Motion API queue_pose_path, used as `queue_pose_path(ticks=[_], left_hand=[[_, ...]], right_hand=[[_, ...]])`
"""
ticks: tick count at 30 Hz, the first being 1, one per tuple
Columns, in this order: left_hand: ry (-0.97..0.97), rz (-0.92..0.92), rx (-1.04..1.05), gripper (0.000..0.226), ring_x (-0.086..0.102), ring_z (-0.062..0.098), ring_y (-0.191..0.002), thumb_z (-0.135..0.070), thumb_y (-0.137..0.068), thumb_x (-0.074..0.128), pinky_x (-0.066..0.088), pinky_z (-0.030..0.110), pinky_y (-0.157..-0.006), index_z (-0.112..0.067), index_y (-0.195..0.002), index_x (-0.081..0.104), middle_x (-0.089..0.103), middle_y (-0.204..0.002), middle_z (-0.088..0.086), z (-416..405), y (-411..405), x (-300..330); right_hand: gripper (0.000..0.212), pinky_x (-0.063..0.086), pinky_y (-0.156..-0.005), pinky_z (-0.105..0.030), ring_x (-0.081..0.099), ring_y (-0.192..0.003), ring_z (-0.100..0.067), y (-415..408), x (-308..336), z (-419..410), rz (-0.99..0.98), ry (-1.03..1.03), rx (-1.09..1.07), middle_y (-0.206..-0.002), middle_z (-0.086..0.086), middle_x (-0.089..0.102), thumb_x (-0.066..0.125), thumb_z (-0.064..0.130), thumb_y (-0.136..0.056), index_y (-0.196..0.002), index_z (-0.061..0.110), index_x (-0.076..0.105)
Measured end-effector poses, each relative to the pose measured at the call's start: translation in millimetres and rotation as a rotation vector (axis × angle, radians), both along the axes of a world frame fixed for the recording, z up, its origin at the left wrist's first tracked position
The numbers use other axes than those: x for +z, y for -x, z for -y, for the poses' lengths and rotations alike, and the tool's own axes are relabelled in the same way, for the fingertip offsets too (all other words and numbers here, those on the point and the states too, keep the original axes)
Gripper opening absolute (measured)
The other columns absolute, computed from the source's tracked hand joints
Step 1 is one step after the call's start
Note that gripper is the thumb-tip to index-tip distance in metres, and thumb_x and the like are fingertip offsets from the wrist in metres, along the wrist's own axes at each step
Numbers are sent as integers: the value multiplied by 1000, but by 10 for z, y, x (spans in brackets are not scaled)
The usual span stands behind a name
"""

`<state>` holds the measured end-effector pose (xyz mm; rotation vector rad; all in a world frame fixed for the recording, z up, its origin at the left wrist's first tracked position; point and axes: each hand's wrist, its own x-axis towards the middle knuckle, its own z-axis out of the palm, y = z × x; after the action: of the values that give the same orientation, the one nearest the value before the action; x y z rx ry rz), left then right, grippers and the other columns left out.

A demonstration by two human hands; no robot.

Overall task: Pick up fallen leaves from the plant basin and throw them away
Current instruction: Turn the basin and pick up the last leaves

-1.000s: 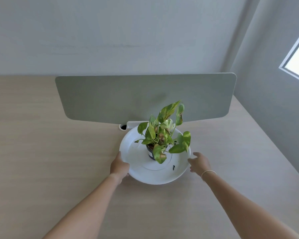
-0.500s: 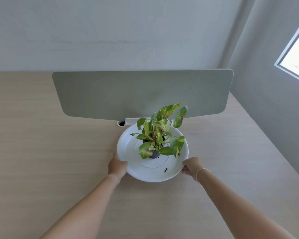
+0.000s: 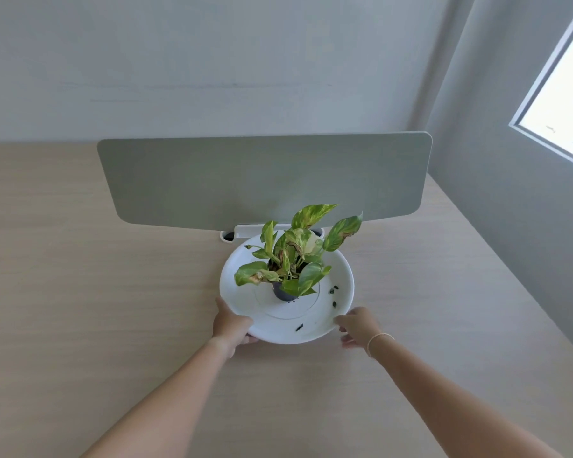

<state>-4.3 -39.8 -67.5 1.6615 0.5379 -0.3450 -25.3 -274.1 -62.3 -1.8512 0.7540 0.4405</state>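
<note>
A white round plant basin (image 3: 242, 294) sits on the wooden desk. In its middle stands a small dark pot (image 3: 282, 292) with a green, yellow-blotched plant (image 3: 295, 256); some leaves have brown edges. Small dark fallen leaf bits lie in the basin: one near the front rim (image 3: 299, 327) and two on the right side (image 3: 333, 289). My left hand (image 3: 230, 325) grips the basin's front-left rim. My right hand (image 3: 358, 327) holds the front-right rim, thumb on top and fingers on the desk beneath.
A grey divider panel (image 3: 262, 180) stands upright just behind the basin on a white bracket (image 3: 245, 231). The light wooden desk (image 3: 96, 309) stretches to both sides. A grey wall and a window (image 3: 563, 104) are at the right.
The basin has turned clockwise between my hands; the plant's leaves face differently and more dark bits show on the right. My right hand moved from the side rim to the front-right rim.
</note>
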Motion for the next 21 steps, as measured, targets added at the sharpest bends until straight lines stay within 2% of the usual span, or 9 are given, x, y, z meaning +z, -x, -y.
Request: queue_pose_path(ticks=[2, 3, 4, 6, 7, 9, 11, 15, 21], left_hand=[[-3, -2, -16, 51, 60, 26, -93, 4, -78, 52, 58, 35, -57, -19, -119, 34, 53, -117, 8, -50, -54, -13], [2, -4, -21, 53, 60, 28, -98, 6, -77, 51, 58, 35, -56, -19, -120, 34, 53, -118, 9, -70, -81, -20], [6, -7, -27, 54, 59, 30, -102, 7, -77, 50, 58, 34, -55, -19, -122, 35, 54, -120, 9, -89, -111, -30], [10, -13, -41, 56, 59, 31, -104, 7, -77, 48, 58, 33, -54, -21, -124, 36, 54, -122, 10, -120, -166, -48], [10, -16, -46, 56, 59, 31, -103, 7, -78, 48, 57, 34, -54, -21, -125, 36, 54, -122, 10, -137, -194, -57], [18, -11, -58, 56, 58, 29, -100, 6, -79, 49, 57, 33, -54, -22, -126, 36, 54, -121, 9, -153, -229, -62], [37, -2, -68, 54, 57, 27, -99, 6, -80, 49, 57, 33, -56, -23, -124, 37, 54, -119, 6, -159, -243, -64], [76, 12, -86, 57, 58, 27, -103, 5, -81, 50, 58, 35, -61, -29, -125, 36, 54, -116, 2, -204, -241, -75], [95, 25, -85, 62, 60, 24, -102, 1, -82, 51, 59, 30, -58, -34, -130, 34, 56, -117, -1, -214, -232, -73]], right_hand=[[17, 41, -53, -29, 47, -57, -22, -33, 20, 72, 98, 273, 134, -65, -6, 49, 57, 15, -80, -66, 13, 47], [12, 38, -58, -29, 50, -62, -23, -53, 32, 93, 145, 361, 164, -70, -6, 52, 59, 18, -80, -72, 16, 50], [8, 38, -64, -28, 56, -74, -24, -74, 59, 108, 176, 439, 193, -82, -7, 57, 60, 21, -81, -86, 17, 56], [36, 44, -76, -31, 59, -102, -26, -167, 61, 139, 214, 598, 267, -112, -8, 59, 58, 25, -85, -119, 14, 55], [41, 46, -83, -33, 57, -109, -26, -229, 60, 140, 229, 649, 309, -119, -7, 58, 57, 26, -86, -125, 12, 53], [41, 47, -93, -35, 53, -115, -28, -342, 79, 102, 243, 726, 407, -122, -9, 57, 56, 25, -86, -125, 11, 56], [38, 44, -96, -35, 50, -115, -29, -443, 58, 50, 226, 833, 524, -120, -10, 58, 54, 26, -86, -120, 10, 60], [30, 39, -94, -33, 45, -118, -27, -606, -22, -32, 220, 1005, 661, -116, -6, 60, 50, 25, -87, -109, 10, 65], [29, 34, -93, -31, 42, -121, -25, -735, -138, -72, 216, 1113, 750, -110, -3, 66, 42, 12, -90, -104, 12, 67]])
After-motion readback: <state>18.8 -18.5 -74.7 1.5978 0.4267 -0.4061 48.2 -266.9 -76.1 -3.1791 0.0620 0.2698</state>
